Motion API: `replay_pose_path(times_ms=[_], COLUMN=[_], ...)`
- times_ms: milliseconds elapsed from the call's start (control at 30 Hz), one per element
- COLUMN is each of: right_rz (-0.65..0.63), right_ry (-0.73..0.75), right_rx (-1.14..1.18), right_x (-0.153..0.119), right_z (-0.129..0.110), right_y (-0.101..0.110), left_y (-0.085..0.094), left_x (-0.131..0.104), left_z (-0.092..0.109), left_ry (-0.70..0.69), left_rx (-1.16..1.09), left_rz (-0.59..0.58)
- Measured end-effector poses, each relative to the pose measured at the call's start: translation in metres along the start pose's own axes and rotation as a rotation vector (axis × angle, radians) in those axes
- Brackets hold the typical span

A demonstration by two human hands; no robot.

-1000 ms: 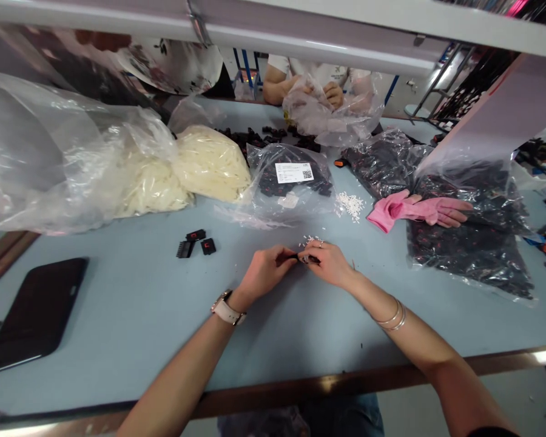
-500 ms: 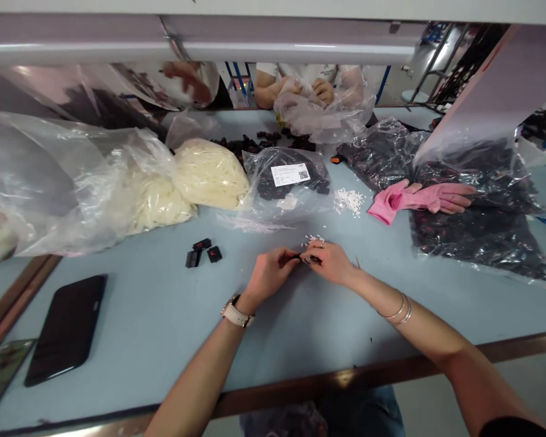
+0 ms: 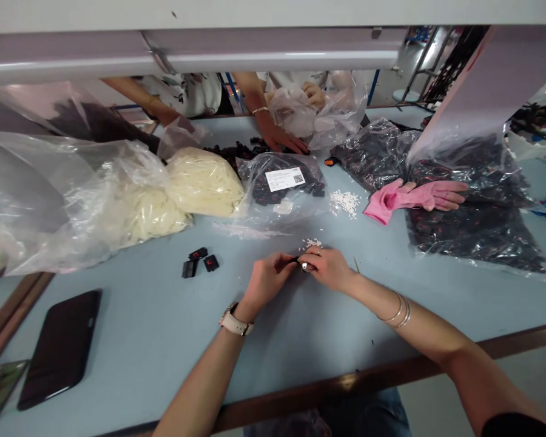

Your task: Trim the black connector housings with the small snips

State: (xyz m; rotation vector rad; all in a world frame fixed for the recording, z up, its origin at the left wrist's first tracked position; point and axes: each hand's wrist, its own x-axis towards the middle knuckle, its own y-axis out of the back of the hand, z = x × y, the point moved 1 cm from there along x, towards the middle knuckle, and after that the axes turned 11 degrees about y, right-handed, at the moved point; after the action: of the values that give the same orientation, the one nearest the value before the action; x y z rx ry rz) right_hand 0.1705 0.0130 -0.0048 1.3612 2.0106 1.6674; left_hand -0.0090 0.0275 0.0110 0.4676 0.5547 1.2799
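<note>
My left hand (image 3: 269, 279) pinches one end of a small black part (image 3: 295, 260) above the blue-grey table. Facing it, my right hand (image 3: 331, 267) is closed at the other end of that part, and its fingers hide much of it. A small shiny piece shows under the right fingers; what it is I cannot make out. Just beyond the fingertips lies a small scatter of white pieces (image 3: 312, 243), with a larger white pile (image 3: 344, 204) farther back. Several black connector pieces (image 3: 210, 263) rest left of my hands.
A labelled clear bag (image 3: 282, 188) of black parts, bags of cream pieces (image 3: 204, 182), pink gloves (image 3: 416, 197) and bags of black parts (image 3: 475, 237) line the back. A phone (image 3: 61, 346) lies at left. Across the table, another person's hand (image 3: 282, 136) reaches over black parts.
Across the table, a person's arms have come down toward the black parts and the bags. The view has shifted slightly. My hands remain together at the black part.
</note>
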Motion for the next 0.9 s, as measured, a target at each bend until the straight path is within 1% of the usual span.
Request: replay_pose_path(times_ms=[100, 167, 233, 333, 367, 400, 433, 467, 600, 800, 900], right_rz=[-0.033, 0.034, 0.188, 0.505, 0.591, 0.641, 0.658, 0.65, 0.538, 0.449, 0.436], right_ry=[0.004, 0.0, -0.047, -0.245, -0.307, -0.351, -0.381, -0.402, -0.443, -0.343, -0.337], right_rx=[-0.013, 0.07, 0.225, 0.501, 0.561, 0.606, 0.644, 0.683, 0.791, 0.681, 0.634], right_x=[0.001, 0.004, 0.006, 0.009, 0.009, 0.009, 0.008, 0.008, 0.002, -0.002, -0.002], right_z=[-0.001, -0.001, -0.002, -0.004, -0.004, -0.005, -0.006, -0.007, -0.009, -0.012, -0.012], right_y=[0.003, 0.006, 0.01, 0.016, 0.018, 0.018, 0.018, 0.017, 0.009, 0.004, 0.003], left_y=[0.0, 0.0, 0.0, 0.0, 0.0, 0.0, 0.0, -0.001, -0.002, -0.001, -0.002], left_x=[0.0, 0.001, 0.001, 0.001, 0.001, 0.001, 0.001, 0.001, 0.001, -0.001, -0.001], left_z=[-0.001, -0.001, -0.002, -0.002, -0.003, -0.004, -0.004, -0.005, -0.006, -0.003, -0.003], left_ry=[-0.007, -0.003, 0.01, 0.02, 0.021, 0.021, 0.022, 0.024, 0.024, 0.018, 0.021], left_rx=[0.004, 0.01, 0.004, -0.015, -0.017, -0.018, -0.02, -0.021, -0.02, -0.028, -0.026], left_rz=[-0.003, -0.003, -0.01, -0.03, -0.039, -0.049, -0.058, -0.065, -0.073, -0.069, -0.055])
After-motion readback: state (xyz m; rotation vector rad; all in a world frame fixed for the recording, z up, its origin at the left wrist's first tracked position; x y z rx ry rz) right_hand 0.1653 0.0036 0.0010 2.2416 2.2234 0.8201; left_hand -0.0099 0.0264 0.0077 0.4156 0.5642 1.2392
